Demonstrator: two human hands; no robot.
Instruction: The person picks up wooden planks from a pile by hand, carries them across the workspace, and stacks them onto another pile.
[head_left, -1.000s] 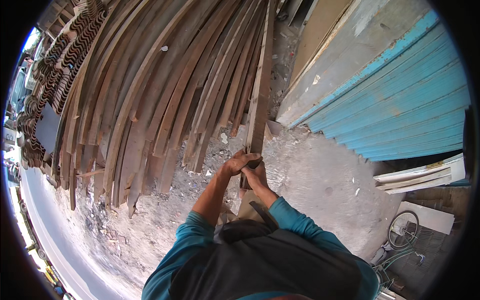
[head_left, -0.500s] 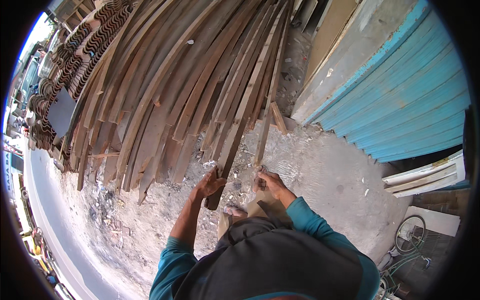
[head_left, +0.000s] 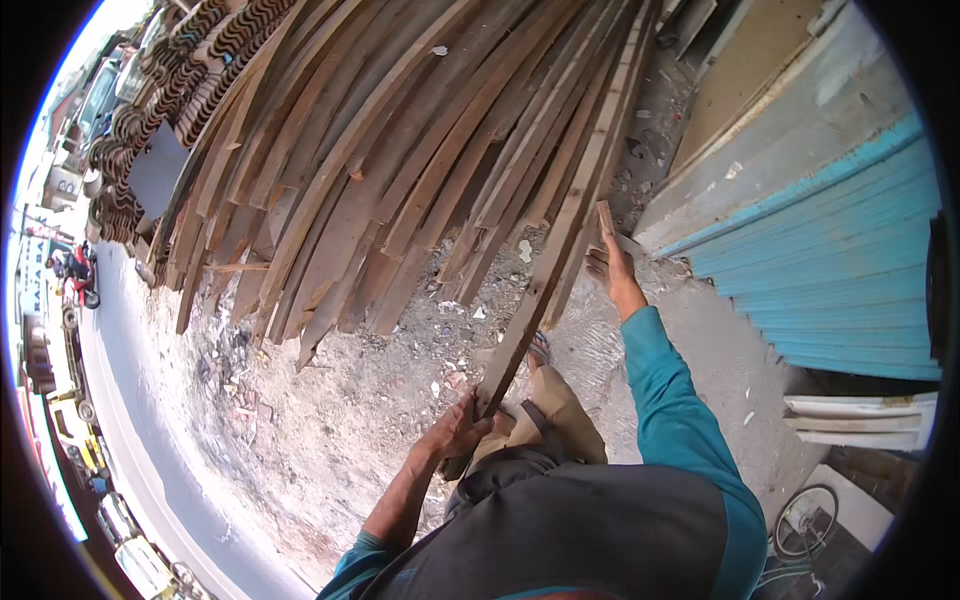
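Note:
A long wooden beam (head_left: 548,270) slants from the stack toward my body. Near its closest end my left hand (head_left: 458,432) is wrapped round it, by my left hip. My right hand (head_left: 614,270) reaches forward on the beam's right side, fingers apart and pointing left toward the timber. Nothing shows in its grasp; whether the fingertips touch wood I cannot tell. Just beyond that hand is the end of a short wood piece (head_left: 604,216), partly covered by it. A thinner plank (head_left: 566,292) lies beside the beam, its near end close to my foot.
A big stack of long planks (head_left: 370,190) fans out ahead, with uneven near ends. Stacked roof tiles (head_left: 190,60) stand far left, beside a road (head_left: 130,370) with vehicles. To the right are a blue corrugated metal panel (head_left: 820,290) and a bicycle wheel (head_left: 806,522). Rubble litters the ground.
My left hand has drawn the beam's near end back toward my body. My right hand has left my front, stretched forward to the right and opened. The view has shifted, and a foot now shows.

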